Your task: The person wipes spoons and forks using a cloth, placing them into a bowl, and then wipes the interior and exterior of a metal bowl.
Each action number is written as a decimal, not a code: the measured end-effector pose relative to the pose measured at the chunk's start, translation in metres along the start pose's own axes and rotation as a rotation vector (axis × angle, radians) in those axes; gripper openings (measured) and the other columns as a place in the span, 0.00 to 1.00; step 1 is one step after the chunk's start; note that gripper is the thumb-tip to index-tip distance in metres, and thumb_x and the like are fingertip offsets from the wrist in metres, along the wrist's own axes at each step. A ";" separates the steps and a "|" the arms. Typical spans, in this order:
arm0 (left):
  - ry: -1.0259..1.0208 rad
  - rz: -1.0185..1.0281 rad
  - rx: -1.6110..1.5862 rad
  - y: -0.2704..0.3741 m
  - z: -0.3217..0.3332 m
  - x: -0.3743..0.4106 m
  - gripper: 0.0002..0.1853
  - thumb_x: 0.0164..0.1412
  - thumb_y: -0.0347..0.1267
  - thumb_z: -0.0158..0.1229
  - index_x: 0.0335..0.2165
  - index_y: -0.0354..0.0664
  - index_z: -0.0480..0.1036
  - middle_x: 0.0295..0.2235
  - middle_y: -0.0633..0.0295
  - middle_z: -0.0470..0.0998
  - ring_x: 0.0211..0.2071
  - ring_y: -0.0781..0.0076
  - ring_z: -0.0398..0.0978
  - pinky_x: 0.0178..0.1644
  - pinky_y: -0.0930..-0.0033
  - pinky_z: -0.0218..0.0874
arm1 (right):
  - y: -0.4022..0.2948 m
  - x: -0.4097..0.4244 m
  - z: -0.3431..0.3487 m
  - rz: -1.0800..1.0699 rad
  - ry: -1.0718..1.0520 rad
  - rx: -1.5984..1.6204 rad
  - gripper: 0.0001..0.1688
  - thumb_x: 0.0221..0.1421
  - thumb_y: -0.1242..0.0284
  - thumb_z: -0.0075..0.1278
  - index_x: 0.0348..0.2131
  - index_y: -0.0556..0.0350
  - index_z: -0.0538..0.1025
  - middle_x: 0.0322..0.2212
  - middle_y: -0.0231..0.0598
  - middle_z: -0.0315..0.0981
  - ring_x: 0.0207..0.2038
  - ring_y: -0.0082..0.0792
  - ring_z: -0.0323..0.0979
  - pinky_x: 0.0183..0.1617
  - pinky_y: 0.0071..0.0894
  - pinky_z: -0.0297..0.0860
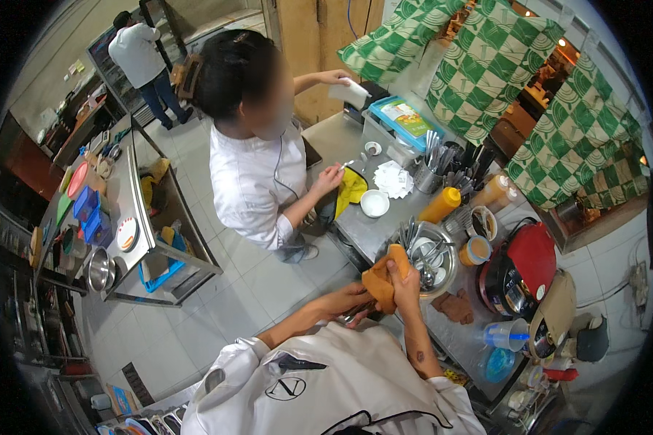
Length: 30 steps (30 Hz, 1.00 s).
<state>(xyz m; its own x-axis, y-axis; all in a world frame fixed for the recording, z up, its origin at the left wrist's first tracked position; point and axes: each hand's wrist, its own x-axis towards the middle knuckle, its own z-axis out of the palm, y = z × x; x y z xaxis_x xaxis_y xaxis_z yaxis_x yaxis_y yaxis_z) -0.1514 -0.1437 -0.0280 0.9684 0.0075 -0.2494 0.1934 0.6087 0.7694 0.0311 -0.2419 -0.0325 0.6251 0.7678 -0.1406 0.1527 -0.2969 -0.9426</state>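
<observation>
My right hand [406, 286] grips an orange cloth [381, 280] in front of my chest. Close beside it, my left hand [348, 300] is closed around metal cutlery [355, 314], whose ends stick out below the cloth. The cloth hides part of the cutlery, so I cannot tell how many pieces there are. Just beyond my hands, a steel bowl [450, 270] on the counter holds spoons and other cutlery [425, 261]. A crumpled brown cloth [456, 306] lies on the steel counter [353, 220] to the right of the bowl.
A co-worker [256, 179] stands at the counter's far left, holding white paper [348, 92]. Farther along are a yellow squeeze bottle [439, 205], a cutlery holder [427, 176] and a white bowl [374, 203]. A red-and-black appliance [522, 266] stands right. A steel table [147, 217] is left.
</observation>
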 end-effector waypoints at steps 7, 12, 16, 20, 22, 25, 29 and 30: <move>0.255 0.074 0.328 0.000 -0.003 -0.001 0.18 0.76 0.42 0.43 0.38 0.38 0.70 0.19 0.68 0.70 0.13 0.79 0.66 0.16 0.75 0.61 | 0.023 0.001 0.025 -0.199 0.130 0.303 0.17 0.66 0.69 0.52 0.45 0.67 0.77 0.35 0.39 0.80 0.40 0.32 0.76 0.49 0.35 0.70; 0.181 -0.007 0.233 0.019 0.015 -0.010 0.17 0.76 0.42 0.44 0.39 0.38 0.70 0.19 0.66 0.71 0.13 0.77 0.70 0.16 0.75 0.62 | 0.021 0.006 0.007 -0.128 -0.053 0.214 0.18 0.66 0.71 0.51 0.50 0.66 0.74 0.43 0.40 0.78 0.46 0.32 0.75 0.54 0.33 0.68; 0.219 0.041 0.178 0.009 0.005 -0.004 0.18 0.75 0.43 0.46 0.40 0.39 0.70 0.19 0.66 0.72 0.12 0.78 0.70 0.15 0.76 0.61 | 0.004 0.005 0.011 0.002 0.020 0.095 0.22 0.66 0.73 0.51 0.55 0.64 0.71 0.48 0.40 0.76 0.51 0.33 0.73 0.58 0.33 0.66; 0.258 0.066 0.097 0.013 -0.002 -0.004 0.17 0.75 0.44 0.47 0.39 0.41 0.71 0.20 0.66 0.73 0.12 0.80 0.70 0.14 0.78 0.59 | 0.009 0.001 0.020 0.020 -0.035 0.529 0.25 0.66 0.69 0.53 0.57 0.64 0.69 0.48 0.41 0.76 0.52 0.33 0.72 0.58 0.34 0.66; 0.271 0.075 0.106 0.011 -0.004 -0.006 0.17 0.75 0.44 0.47 0.38 0.41 0.71 0.20 0.66 0.74 0.12 0.80 0.70 0.14 0.79 0.59 | 0.015 0.000 0.018 0.063 -0.087 0.598 0.27 0.66 0.67 0.53 0.58 0.63 0.68 0.49 0.42 0.75 0.53 0.33 0.72 0.60 0.35 0.65; 0.250 0.103 0.177 0.000 -0.009 -0.005 0.16 0.74 0.43 0.48 0.40 0.41 0.71 0.20 0.67 0.73 0.13 0.82 0.69 0.15 0.79 0.58 | 0.028 0.000 0.024 -0.073 0.059 0.235 0.24 0.66 0.66 0.52 0.54 0.65 0.72 0.45 0.46 0.78 0.49 0.37 0.75 0.55 0.37 0.68; 0.302 0.120 0.177 -0.001 -0.002 -0.005 0.15 0.74 0.43 0.50 0.41 0.42 0.71 0.19 0.70 0.70 0.12 0.84 0.65 0.15 0.80 0.54 | 0.003 -0.004 0.023 -0.049 0.148 -0.076 0.22 0.67 0.63 0.52 0.47 0.68 0.77 0.38 0.55 0.79 0.41 0.44 0.78 0.47 0.42 0.70; 0.336 0.109 0.142 0.008 0.003 -0.006 0.15 0.74 0.43 0.49 0.39 0.43 0.70 0.19 0.71 0.70 0.12 0.84 0.63 0.14 0.81 0.52 | 0.004 -0.003 0.026 -0.104 0.205 -0.032 0.23 0.67 0.62 0.52 0.45 0.68 0.77 0.36 0.57 0.79 0.40 0.46 0.78 0.45 0.43 0.70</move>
<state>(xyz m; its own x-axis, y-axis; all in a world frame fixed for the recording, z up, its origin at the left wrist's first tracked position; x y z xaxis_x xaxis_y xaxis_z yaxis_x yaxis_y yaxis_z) -0.1553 -0.1412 -0.0188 0.8834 0.3399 -0.3226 0.1352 0.4742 0.8700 0.0100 -0.2302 -0.0434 0.7466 0.6648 0.0240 0.2463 -0.2427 -0.9383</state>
